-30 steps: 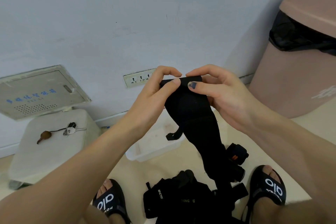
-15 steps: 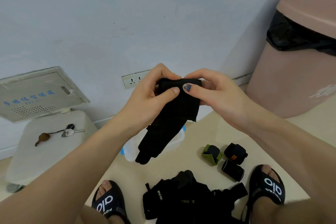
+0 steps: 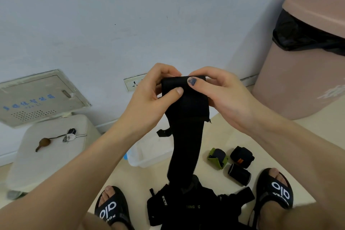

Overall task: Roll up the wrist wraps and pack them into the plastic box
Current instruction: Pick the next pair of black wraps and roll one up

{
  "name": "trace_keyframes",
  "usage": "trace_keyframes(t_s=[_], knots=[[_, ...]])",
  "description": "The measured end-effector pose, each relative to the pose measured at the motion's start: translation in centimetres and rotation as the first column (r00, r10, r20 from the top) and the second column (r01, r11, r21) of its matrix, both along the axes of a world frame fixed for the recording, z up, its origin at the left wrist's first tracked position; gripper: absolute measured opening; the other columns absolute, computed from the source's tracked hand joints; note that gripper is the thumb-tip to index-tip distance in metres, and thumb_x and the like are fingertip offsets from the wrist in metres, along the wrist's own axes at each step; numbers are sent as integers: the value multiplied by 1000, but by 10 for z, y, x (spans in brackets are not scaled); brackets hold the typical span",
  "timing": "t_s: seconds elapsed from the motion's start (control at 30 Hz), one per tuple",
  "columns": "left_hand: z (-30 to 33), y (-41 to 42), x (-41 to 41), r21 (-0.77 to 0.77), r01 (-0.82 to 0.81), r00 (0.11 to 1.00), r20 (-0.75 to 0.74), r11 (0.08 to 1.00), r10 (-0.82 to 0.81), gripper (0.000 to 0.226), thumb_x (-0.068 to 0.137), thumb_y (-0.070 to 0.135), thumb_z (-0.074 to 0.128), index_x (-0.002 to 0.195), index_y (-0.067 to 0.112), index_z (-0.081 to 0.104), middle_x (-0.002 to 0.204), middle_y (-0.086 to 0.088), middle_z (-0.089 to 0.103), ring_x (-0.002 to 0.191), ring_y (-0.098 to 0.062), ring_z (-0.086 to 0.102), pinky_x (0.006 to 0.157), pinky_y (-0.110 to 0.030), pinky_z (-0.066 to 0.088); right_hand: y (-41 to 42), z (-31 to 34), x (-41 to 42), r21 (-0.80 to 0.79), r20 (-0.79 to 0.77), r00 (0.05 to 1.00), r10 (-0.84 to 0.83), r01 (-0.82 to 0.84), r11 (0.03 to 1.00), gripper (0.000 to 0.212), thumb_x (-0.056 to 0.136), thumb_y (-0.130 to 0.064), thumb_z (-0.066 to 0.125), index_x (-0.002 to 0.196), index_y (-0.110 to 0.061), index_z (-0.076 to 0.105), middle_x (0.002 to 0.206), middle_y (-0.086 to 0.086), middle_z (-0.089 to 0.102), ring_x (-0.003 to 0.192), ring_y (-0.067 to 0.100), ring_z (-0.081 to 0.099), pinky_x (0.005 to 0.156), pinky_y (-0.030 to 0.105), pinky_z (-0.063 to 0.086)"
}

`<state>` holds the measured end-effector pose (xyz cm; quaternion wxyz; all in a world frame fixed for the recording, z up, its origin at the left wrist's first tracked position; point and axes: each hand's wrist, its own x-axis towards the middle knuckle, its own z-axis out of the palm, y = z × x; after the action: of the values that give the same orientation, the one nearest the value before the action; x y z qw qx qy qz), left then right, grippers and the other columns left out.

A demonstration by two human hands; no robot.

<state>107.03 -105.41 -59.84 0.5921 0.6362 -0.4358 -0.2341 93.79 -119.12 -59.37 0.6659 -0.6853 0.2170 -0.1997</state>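
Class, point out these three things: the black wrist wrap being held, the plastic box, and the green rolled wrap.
black wrist wrap [image 3: 186,99], head view, upper held section.
plastic box [image 3: 149,162], head view, front wall.
green rolled wrap [image 3: 216,158], head view, roll's middle.

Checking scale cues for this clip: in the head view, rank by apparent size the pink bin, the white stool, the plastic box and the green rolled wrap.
1. Pink bin, largest, though cropped by the frame.
2. White stool.
3. Plastic box, partly hidden by the arm and the hanging black wrap, so its full extent is unsure.
4. Green rolled wrap, smallest.

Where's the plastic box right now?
In the head view the plastic box sits on the floor at centre, behind the hanging black wrist wrap, right of the white stool.
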Motion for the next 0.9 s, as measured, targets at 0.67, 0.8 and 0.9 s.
trace_keyframes(t_s=[0.67, 0.8, 0.9], knots=[[6, 3, 0, 78, 77, 997, 2, 994, -78, 23, 104, 12, 56, 107, 34, 59, 100, 4, 62, 90, -13, 59, 81, -38, 51, -1, -3, -4, -106, 36, 998, 44, -40, 994, 17, 97, -2, 67, 110, -11, 72, 101, 20, 73, 90, 19, 71, 86, 34, 59], [6, 4, 1, 65, 58, 998, -34, 996, -56, 29, 102, 5, 54, 104, 33, 61, 97, 1, 62, 86, -16, 57, 77, -40, 47, -2, -3, -3, -9, -21, 996, 92, -92, 996, 15, 99, -15, 67, 113, -17, 73, 103, 14, 75, 96, 19, 73, 90, 37, 60], [7, 4, 1, 63, 25, 997, -79, 998, -20, 34, 100, -2, 50, 99, 31, 62, 93, -2, 60, 80, -21, 54, 72, -42, 41, 2, -3, -3, 62, -67, 991, 112, -108, 992, 19, 102, -28, 63, 116, -20, 73, 97, 7, 76, 90, 20, 74, 83, 34, 62]])
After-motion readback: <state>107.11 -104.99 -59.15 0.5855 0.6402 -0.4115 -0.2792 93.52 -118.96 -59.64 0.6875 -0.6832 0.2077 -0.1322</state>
